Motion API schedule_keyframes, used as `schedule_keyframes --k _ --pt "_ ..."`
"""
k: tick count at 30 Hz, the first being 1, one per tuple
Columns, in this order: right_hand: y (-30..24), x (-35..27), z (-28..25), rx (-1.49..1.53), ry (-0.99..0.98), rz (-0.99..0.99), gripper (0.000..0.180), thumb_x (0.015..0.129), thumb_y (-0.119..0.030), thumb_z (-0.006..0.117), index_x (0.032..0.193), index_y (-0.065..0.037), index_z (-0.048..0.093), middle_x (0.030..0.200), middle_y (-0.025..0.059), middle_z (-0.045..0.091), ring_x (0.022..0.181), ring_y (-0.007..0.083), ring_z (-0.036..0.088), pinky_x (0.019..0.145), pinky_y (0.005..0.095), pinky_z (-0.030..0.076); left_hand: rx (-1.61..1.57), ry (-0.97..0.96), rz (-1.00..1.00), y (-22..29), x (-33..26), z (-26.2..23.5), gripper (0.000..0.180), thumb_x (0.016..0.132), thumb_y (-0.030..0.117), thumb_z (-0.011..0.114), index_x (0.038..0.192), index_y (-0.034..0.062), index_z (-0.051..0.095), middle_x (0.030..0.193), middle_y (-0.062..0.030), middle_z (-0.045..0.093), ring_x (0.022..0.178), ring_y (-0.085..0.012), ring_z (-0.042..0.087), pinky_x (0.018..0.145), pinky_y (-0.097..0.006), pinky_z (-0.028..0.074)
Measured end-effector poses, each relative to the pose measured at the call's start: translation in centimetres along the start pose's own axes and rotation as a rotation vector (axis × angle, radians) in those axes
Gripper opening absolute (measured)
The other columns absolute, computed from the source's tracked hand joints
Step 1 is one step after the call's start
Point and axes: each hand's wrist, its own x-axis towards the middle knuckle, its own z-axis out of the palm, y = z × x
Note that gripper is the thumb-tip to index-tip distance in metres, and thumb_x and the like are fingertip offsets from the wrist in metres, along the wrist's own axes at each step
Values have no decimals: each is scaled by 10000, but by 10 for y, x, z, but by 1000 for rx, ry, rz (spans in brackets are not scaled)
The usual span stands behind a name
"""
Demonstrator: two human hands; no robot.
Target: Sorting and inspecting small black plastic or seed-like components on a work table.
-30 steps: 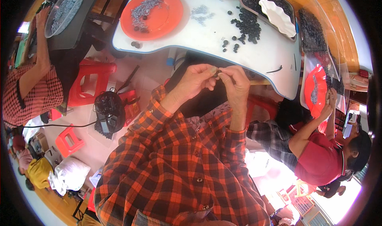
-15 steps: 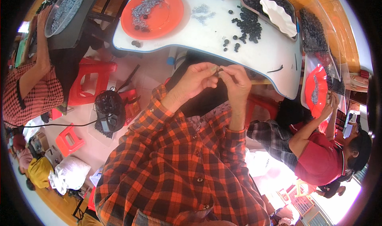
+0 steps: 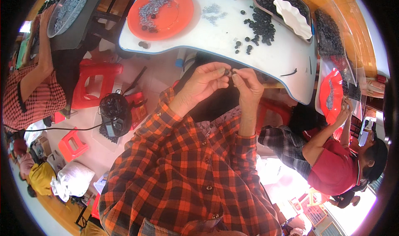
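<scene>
Dark small part [image 3: 227, 72], pinched between left hand [image 3: 203, 83], right hand [image 3: 247, 85]

a white stuffed sack [image 3: 77, 180] lies on the floor at lower left, beside a yellow bag [image 3: 40, 177]. no label, sign or screen shows clearly enough to tell.

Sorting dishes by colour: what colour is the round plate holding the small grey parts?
Orange plate, clearest in the head view.
</scene>
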Motion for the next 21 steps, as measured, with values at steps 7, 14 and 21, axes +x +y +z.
schedule_keyframes --k 7,14,21 --pt "8 -1 4 241 -4 46 135 852 9 679 987 10 692 907 34 608 743 76 543 631 196 439 71 51 27 -1 0 5 211 939 72 582 1120 -27 625 910 -96 674 749 -147 671 685 -270 583" --pt "15 -1 3 293 11 82 138 853 19 670 988 9 693 912 33 606 739 83 545 633 204 442 110 65 66 -4 -1 4 194 932 54 588 1094 -52 608 966 -120 665 806 -160 673 725 -279 587" --pt "16 -1 4 308 7 87 134 857 17 667 988 8 693 913 27 599 761 86 544 652 206 447 125 85 76 -5 0 8 180 926 47 596 1076 -53 604 967 -128 661 803 -179 676 735 -288 591"
